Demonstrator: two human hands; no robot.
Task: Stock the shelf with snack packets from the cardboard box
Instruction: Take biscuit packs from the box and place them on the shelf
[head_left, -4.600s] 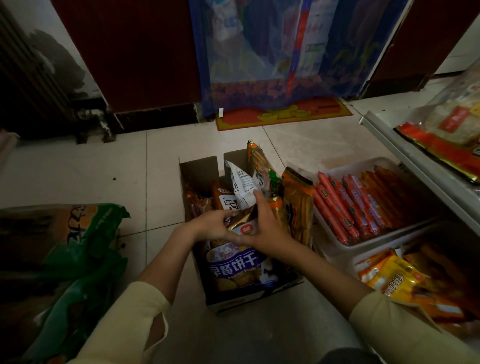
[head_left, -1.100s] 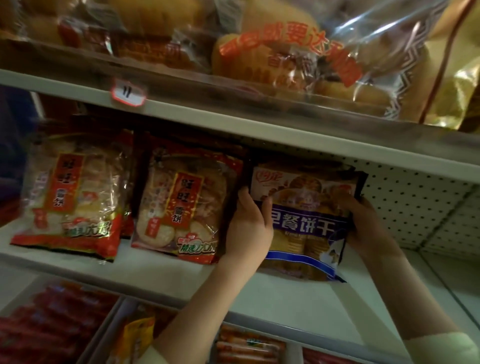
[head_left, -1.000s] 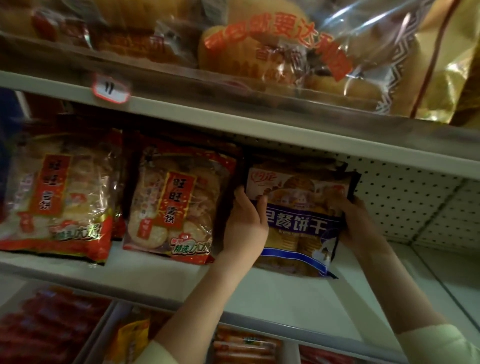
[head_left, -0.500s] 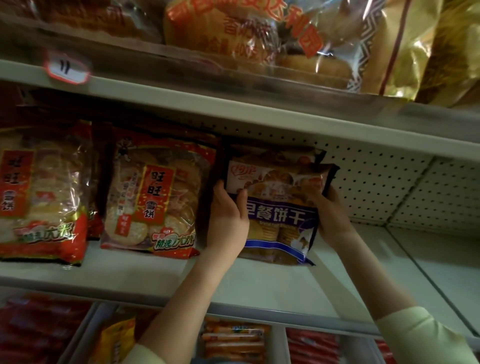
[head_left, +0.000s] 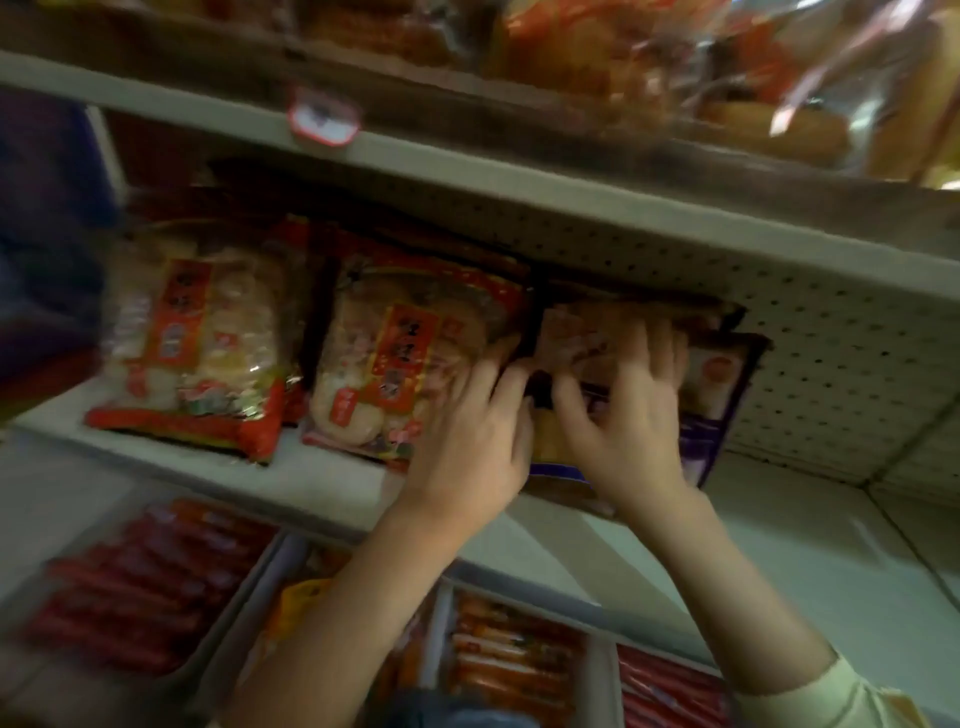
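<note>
A blue-and-purple biscuit packet (head_left: 723, 379) stands upright on the middle shelf (head_left: 332, 480), against the perforated back panel. It sits just right of a red rice-cracker packet (head_left: 400, 358). My left hand (head_left: 467, 441) lies at the packet's left edge with its fingers stretched out. My right hand (head_left: 631, 415) is spread over the packet's front and covers most of it. The frame is blurred, so I cannot see the exact finger contact. The cardboard box is out of view.
A second red rice-cracker packet (head_left: 202, 332) stands further left. The upper shelf (head_left: 467, 171) carries a price tag (head_left: 322, 117) and large clear bags. Bins of red sausages (head_left: 145, 587) and orange sausages (head_left: 511, 654) sit below. Bare shelf (head_left: 831, 545) extends to the right.
Both hands have let go of the packet's sides and moved onto its front, close together. The packet now stands on the shelf. The view has swung to the left.
</note>
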